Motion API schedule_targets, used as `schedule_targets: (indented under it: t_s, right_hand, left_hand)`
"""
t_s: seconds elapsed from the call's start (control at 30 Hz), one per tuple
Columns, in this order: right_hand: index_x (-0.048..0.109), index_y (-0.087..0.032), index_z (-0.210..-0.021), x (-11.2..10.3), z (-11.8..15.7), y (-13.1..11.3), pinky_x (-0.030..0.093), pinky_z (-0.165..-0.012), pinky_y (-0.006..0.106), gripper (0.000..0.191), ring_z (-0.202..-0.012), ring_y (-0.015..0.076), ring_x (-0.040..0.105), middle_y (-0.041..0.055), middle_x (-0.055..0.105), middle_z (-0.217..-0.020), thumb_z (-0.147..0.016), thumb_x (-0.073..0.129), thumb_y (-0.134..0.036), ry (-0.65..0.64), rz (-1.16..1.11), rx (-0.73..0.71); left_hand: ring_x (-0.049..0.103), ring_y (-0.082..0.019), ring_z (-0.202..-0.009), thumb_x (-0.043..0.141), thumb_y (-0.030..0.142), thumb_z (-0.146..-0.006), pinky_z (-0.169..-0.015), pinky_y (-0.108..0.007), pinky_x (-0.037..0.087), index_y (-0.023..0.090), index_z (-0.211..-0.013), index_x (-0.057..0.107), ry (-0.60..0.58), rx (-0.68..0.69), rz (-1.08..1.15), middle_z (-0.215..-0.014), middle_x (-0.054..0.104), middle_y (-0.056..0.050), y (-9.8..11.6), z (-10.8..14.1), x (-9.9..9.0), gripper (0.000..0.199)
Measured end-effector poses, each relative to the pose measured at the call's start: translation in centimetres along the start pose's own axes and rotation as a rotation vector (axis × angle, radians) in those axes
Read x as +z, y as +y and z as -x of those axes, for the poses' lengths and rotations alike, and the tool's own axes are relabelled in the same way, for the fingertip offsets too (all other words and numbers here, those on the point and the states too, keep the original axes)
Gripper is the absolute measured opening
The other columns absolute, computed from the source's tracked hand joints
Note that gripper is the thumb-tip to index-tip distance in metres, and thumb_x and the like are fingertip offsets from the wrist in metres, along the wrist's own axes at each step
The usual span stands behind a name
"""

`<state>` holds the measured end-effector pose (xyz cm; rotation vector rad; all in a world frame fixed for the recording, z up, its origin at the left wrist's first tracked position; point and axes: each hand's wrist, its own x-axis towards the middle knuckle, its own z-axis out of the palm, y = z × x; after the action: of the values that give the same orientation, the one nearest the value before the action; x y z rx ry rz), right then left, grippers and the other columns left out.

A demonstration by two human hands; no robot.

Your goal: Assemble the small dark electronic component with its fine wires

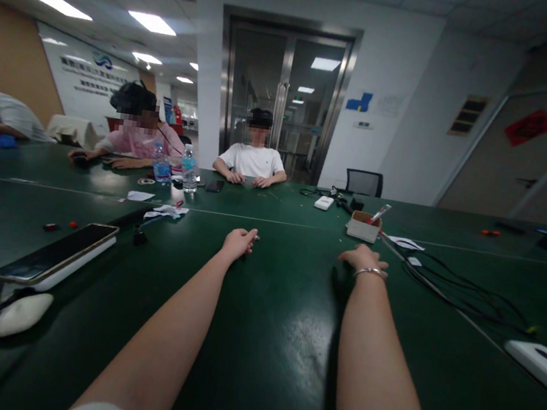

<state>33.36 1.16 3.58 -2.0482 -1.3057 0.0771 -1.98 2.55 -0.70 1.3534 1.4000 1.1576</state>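
The left hand [238, 243] hides most of a small thing [257, 238] (too tiny to name); the left edge cuts off a person [13, 115] in white.

Dim room, glare on tabletop [308, 347]

green tbl [279, 313], w/ phone [60, 252], bottles [189, 170], cables [464, 290]
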Motion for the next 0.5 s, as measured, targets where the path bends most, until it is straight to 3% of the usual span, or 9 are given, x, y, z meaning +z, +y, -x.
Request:
schedule_targets:
  t_s: [0.07,0.13,0.27,0.33,0.43,0.5]
  right_hand:
    - [0.063,-0.015,-0.075,-1.5,0.2,-2.1,0.04,-0.075,0.055,0.037,-0.097,0.0397,0.053,0.0213,0.059,-0.094,-0.046,0.082,-0.028,0.01,0.034,0.086]
    - [0.064,-0.017,-0.087,-1.8,1.3,-5.7,0.045,-0.074,0.042,0.035,-0.088,0.0293,0.059,0.0134,0.062,-0.088,-0.056,0.077,-0.024,-0.085,-0.048,-0.099]
    - [0.067,-0.017,-0.091,0.9,5.6,-13.1,0.045,-0.058,0.027,0.032,-0.058,0.0156,0.059,0.0027,0.065,-0.067,-0.061,0.076,-0.021,-0.59,-0.191,-0.438]
    - [0.069,-0.017,-0.086,3.0,7.9,-15.5,0.043,-0.055,0.026,0.026,-0.052,0.0149,0.058,0.0013,0.064,-0.06,-0.061,0.076,-0.02,-0.702,-0.119,-0.531]
    - [0.069,-0.018,-0.069,5.3,10.4,-16.8,0.043,-0.059,0.025,0.005,-0.062,0.0172,0.061,0.0045,0.066,-0.063,-0.065,0.071,-0.015,-0.55,-0.033,-0.694]
    - [0.069,-0.018,-0.066,5.9,11.1,-16.9,0.044,-0.063,0.026,0.004,-0.069,0.0199,0.063,0.0077,0.068,-0.069,-0.066,0.07,-0.014,-0.442,0.011,-0.724]
  left_hand:
    - [0.052,-0.009,-0.048,0.06,0.05,-0.075,-0.051,-0.023,0.044,0.013,-0.075,0.064,-0.01,0.006,-0.021,-0.063,0.059,-0.003,0.2,0.2,0.1,0.036]
    - [0.051,-0.009,-0.049,0.061,0.051,-0.074,-0.05,-0.022,0.043,0.013,-0.075,0.064,-0.038,0.021,-0.036,-0.062,0.059,-0.002,0.5,0.5,0.3,0.037]
    - [0.053,-0.008,-0.054,0.069,0.048,-0.068,-0.051,-0.02,0.042,0.013,-0.075,0.064,-0.139,0.056,0.033,-0.064,0.06,-0.002,1.4,1.6,0.4,0.036]
    - [0.055,-0.009,-0.061,0.072,0.047,-0.065,-0.054,-0.019,0.043,0.012,-0.078,0.064,-0.184,0.056,0.099,-0.071,0.063,-0.004,1.7,2.0,0.4,0.038]
    - [0.057,-0.01,-0.065,0.074,0.048,-0.062,-0.058,-0.021,0.046,0.012,-0.078,0.064,-0.199,0.053,0.133,-0.075,0.065,-0.006,1.8,2.2,0.1,0.041]
    - [0.056,-0.01,-0.064,0.074,0.048,-0.061,-0.057,-0.021,0.046,0.012,-0.075,0.064,-0.202,0.071,0.104,-0.073,0.064,-0.006,1.7,2.3,0.1,0.04]
